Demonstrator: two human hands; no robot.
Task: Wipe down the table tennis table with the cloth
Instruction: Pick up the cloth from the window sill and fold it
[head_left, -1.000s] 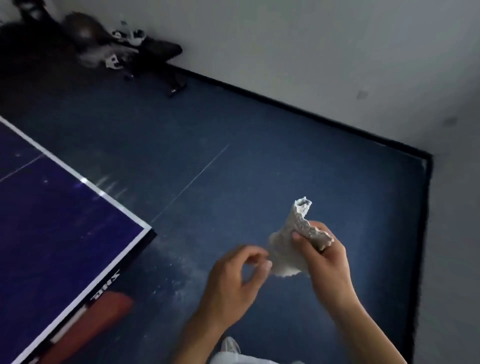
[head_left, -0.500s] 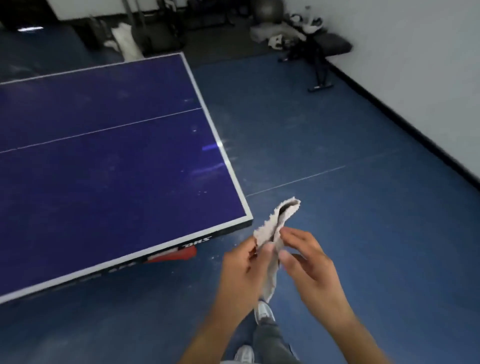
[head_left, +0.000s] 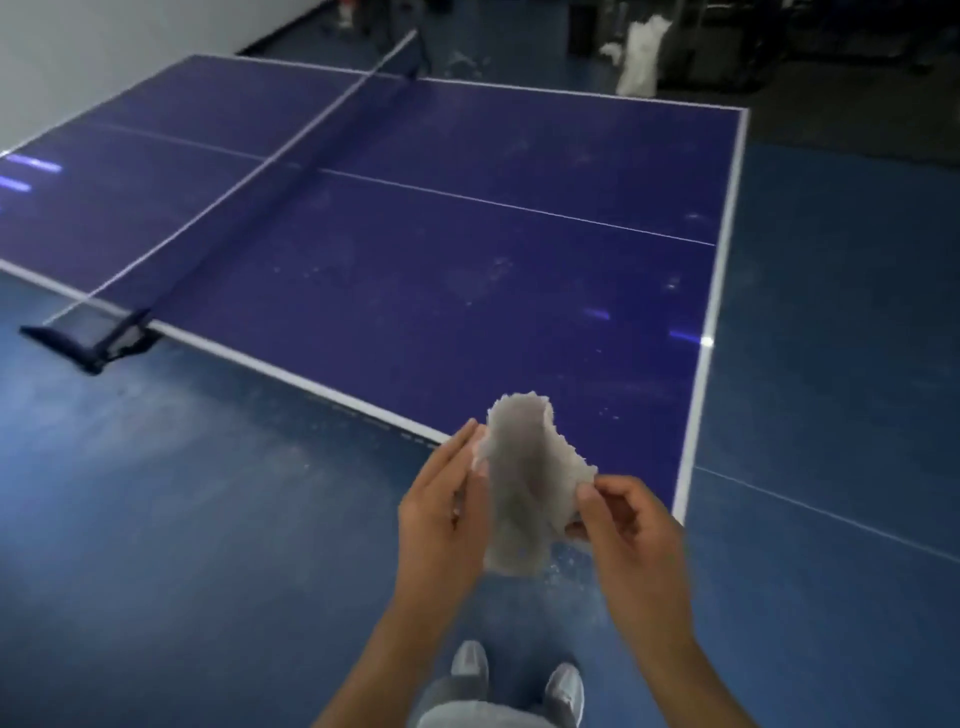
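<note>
A crumpled whitish cloth (head_left: 524, 483) hangs in the air between both hands, just in front of the near corner of the table tennis table. My left hand (head_left: 441, 514) holds the cloth's left edge with nearly straight fingers and thumb. My right hand (head_left: 623, 525) pinches its right edge between thumb and fingers. The blue table tennis table (head_left: 441, 249) stretches ahead, with white lines and pale dusty smudges on the near half. Its dark net (head_left: 270, 171) crosses it on the left.
The net post (head_left: 98, 338) sticks out past the table's near left edge. Blue floor with a white line surrounds the table. A white wall stands at the far left. Dark equipment and a white bundle (head_left: 639, 57) sit at the far right. My shoes (head_left: 514, 675) are below.
My view has swung left, from the room's corner to the whole table with its net. My left hand has taken hold of the cloth, which is now spread between both hands.
</note>
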